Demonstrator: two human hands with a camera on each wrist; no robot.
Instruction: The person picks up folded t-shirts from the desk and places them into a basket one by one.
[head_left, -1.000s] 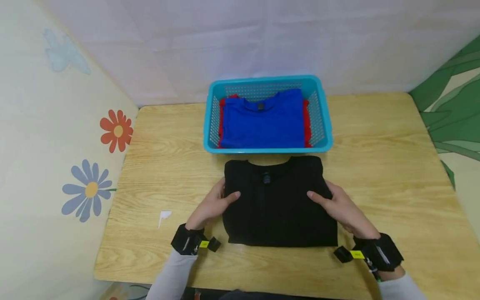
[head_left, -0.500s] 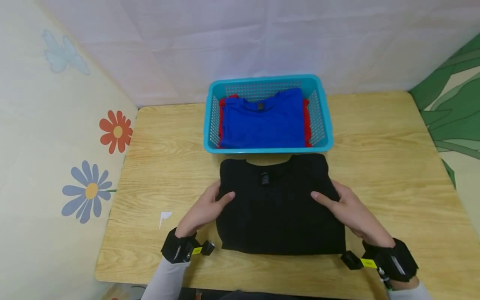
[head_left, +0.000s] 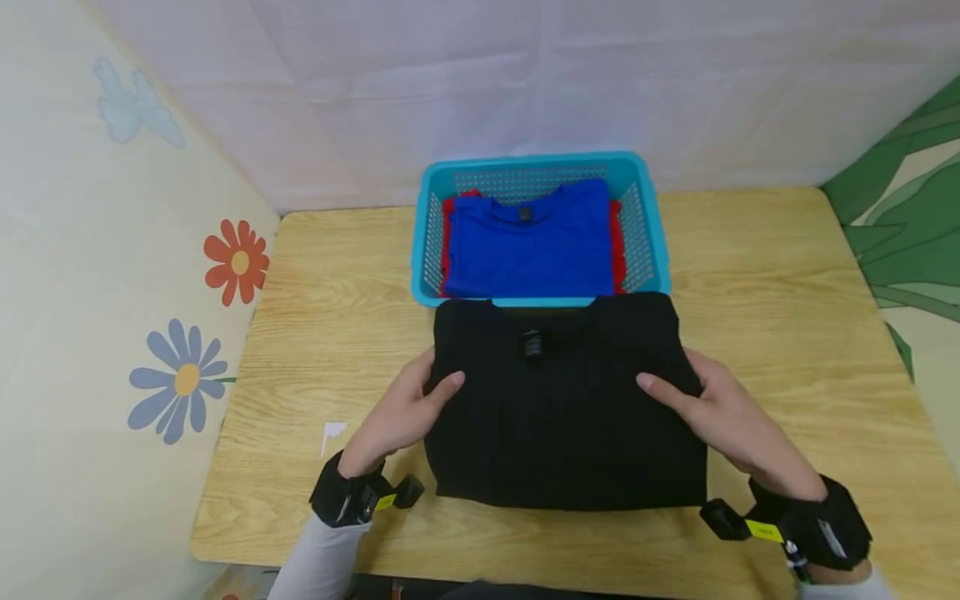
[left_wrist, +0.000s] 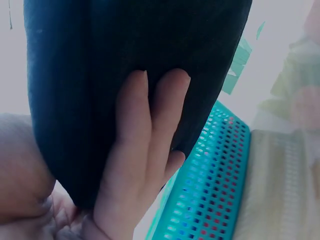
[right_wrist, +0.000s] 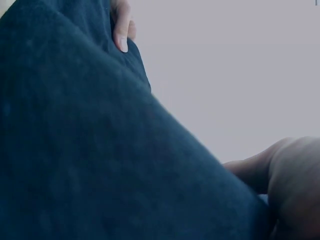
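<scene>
Both hands hold a folded black T-shirt by its left and right sides, its neckline and label toward the basket. The left hand has its thumb on top of the cloth; the left wrist view shows its fingers spread along the underside. On the opposite side the right hand pinches the edge the same way, thumb on top, other fingers hidden beneath. The shirt's upper edge overlaps the front rim of a turquoise basket in the head view. Inside the basket lies a folded blue T-shirt.
Red cloth shows under the blue shirt in the basket. A small white scrap lies on the wooden table left of the left hand. A white sheet hangs behind the table, and a painted wall stands at the left.
The black T-shirt looks larger and nearer the camera, lifted off the table, and its top edge now overlaps the basket rim. Both hands have moved with it, spreading slightly apart.
</scene>
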